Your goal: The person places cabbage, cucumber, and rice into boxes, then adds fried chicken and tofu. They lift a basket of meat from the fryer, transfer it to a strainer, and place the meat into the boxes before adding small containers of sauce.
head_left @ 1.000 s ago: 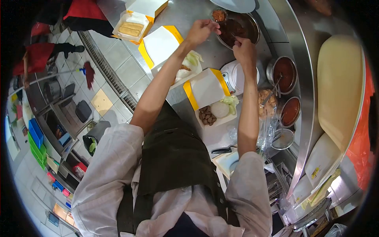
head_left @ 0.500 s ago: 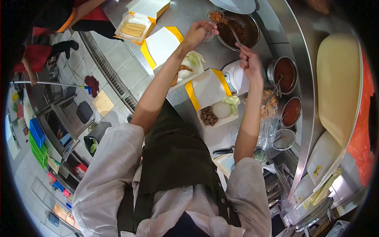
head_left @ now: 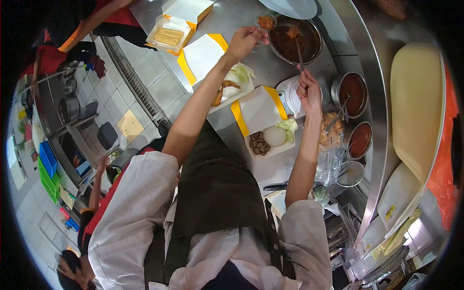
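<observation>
My left hand (head_left: 247,43) pinches a small clear plastic cup (head_left: 267,21) with chunky reddish-brown sauce in it, beside the steel bowl (head_left: 317,47). Closed around a spoon (head_left: 300,58) is my right hand (head_left: 309,91). The spoon's far end carries a lump of sauce (head_left: 293,33) over the dark sauce in that bowl. Below my left wrist, an open box (head_left: 246,93) holds fried chicken, something white and lettuce. Nearer to me, another open yellow-and-white box (head_left: 259,112) holds a rice mound (head_left: 275,136), brown pieces (head_left: 259,144) and lettuce (head_left: 289,126).
A white scale (head_left: 291,96) stands near my right hand. Two pots of red sauce (head_left: 352,94) and a plastic bag of food (head_left: 330,140) line the right side. A third open box (head_left: 166,36) sits far left. Co-workers stand at left, one close by (head_left: 98,200).
The spoon's end has come up with a lump of sauce on it, and my right hand has shifted slightly back towards me. A co-worker has appeared at lower left; the mop has left view.
</observation>
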Action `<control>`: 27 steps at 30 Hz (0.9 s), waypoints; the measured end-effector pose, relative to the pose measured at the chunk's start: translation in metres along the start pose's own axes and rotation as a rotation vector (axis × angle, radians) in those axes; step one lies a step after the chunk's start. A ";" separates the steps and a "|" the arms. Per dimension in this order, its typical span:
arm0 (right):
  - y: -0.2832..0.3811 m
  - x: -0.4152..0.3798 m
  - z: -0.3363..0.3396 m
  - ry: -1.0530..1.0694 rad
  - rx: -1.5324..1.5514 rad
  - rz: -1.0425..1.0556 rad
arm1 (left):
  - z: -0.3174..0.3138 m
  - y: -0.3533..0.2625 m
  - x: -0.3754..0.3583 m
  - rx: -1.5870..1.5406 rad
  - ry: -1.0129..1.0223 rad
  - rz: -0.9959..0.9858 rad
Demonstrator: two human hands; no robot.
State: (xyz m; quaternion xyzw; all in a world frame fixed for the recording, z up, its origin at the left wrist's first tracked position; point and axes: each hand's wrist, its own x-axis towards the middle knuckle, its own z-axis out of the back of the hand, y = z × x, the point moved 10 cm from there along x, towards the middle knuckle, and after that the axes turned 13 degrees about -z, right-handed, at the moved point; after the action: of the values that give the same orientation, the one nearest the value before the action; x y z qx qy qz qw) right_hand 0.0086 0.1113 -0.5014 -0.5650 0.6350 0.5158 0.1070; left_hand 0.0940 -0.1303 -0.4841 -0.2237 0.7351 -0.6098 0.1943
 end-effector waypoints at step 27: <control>0.062 -0.094 -0.045 -0.919 -1.546 1.033 | -0.069 -0.004 0.004 -0.108 0.175 0.215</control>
State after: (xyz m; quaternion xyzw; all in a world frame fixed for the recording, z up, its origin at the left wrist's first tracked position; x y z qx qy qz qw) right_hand 0.0093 0.1229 -0.3811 0.1129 0.1935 0.9313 -0.2873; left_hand 0.0524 -0.0772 -0.4672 -0.0999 0.8005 -0.5625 0.1812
